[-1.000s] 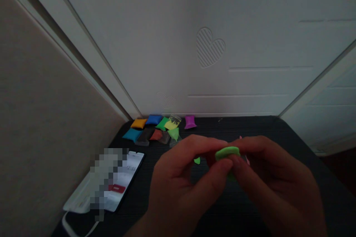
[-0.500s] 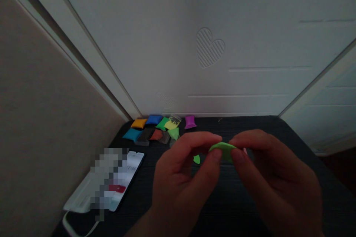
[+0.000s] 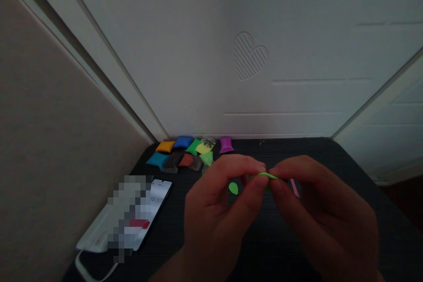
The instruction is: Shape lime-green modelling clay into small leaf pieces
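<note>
A thin, flattened piece of light green modelling clay (image 3: 268, 176) is pinched between my two hands, seen nearly edge-on. My left hand (image 3: 220, 207) grips its left end between thumb and forefinger. On the right end, the thumb and forefinger of my right hand (image 3: 330, 211) press together in the same way. Beyond my left thumb, a small green leaf-shaped clay piece (image 3: 233, 188) lies on the dark table. Part of a pink strip (image 3: 294, 188) shows behind my right hand, the rest of it hidden.
Several clay packets lie along the back left, among them an orange packet (image 3: 165, 146), a blue packet (image 3: 183, 142) and a teal packet (image 3: 157, 159). A purple packet (image 3: 226, 144) sits near the white panel (image 3: 297, 53). At left are a phone (image 3: 158, 202) and a white cable (image 3: 81, 266).
The green clay has tilted from showing its flat face to nearly edge-on, and my fingertips have drawn closer together. More of the leaf-shaped piece and the pink strip now shows.
</note>
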Available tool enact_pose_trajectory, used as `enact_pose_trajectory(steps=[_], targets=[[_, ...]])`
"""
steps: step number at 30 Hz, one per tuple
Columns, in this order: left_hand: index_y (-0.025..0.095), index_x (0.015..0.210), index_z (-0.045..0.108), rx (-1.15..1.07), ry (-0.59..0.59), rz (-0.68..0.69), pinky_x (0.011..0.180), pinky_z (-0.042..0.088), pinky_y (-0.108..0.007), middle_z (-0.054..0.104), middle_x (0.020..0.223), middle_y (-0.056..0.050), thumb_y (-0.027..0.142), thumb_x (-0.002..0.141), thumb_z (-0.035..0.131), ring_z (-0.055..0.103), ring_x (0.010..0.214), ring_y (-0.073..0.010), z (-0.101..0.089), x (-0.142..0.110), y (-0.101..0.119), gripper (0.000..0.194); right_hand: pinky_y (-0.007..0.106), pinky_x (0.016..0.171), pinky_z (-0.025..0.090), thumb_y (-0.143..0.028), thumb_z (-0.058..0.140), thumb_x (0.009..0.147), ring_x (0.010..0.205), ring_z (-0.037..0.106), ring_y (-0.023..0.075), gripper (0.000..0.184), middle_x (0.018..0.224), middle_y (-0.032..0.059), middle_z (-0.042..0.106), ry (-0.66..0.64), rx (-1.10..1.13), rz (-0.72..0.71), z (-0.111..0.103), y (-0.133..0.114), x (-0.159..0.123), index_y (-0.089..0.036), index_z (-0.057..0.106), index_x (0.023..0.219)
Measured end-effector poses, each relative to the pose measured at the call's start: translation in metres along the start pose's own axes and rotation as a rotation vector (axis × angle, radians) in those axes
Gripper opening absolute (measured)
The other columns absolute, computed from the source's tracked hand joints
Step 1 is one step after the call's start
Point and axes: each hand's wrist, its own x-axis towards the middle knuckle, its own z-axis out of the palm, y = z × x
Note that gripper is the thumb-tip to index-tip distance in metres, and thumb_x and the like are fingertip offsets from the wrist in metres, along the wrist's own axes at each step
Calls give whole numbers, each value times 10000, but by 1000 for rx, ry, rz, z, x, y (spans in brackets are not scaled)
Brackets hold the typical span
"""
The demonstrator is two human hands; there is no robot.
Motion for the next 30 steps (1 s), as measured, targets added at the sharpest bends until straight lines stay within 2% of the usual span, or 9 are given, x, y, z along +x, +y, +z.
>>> enact_pose_trajectory(steps=[4,10,19,24,30], targets=[[230,877,617,-22,-16,-44,624,493,-248,632,849,-18,130,724,602,586,785,-160,-1,2,2,183,229,591,472,-109,579,721,629,541,111,200,755,-24,592,-9,-35,-37,-4,3,2,-256,569,857],[240,770,638,56,60,35,712,488,-283,623,824,-4,106,716,602,567,824,-164,-1,3,1,149,242,566,478,-100,591,704,628,544,124,218,751,-11,595,-55,-14,-58,-8,7,4,-245,568,865],[244,799,645,57,18,56,718,489,-272,625,839,1,79,705,606,569,830,-156,-1,6,3,194,221,605,465,-85,573,721,656,540,105,224,766,-31,589,-12,46,-19,-1,5,2,-247,567,875],[244,756,651,87,27,52,717,488,-270,629,804,9,72,703,610,576,805,-151,-1,4,2,185,224,602,464,-67,578,708,683,549,115,253,786,-22,596,-79,58,-51,-2,8,2,-238,565,895],[222,790,647,32,18,82,744,482,-279,630,828,-12,103,718,604,572,836,-158,2,4,-2,146,209,629,469,-76,591,706,670,548,100,244,779,-33,596,-88,27,-73,-2,8,2,-235,563,888]])
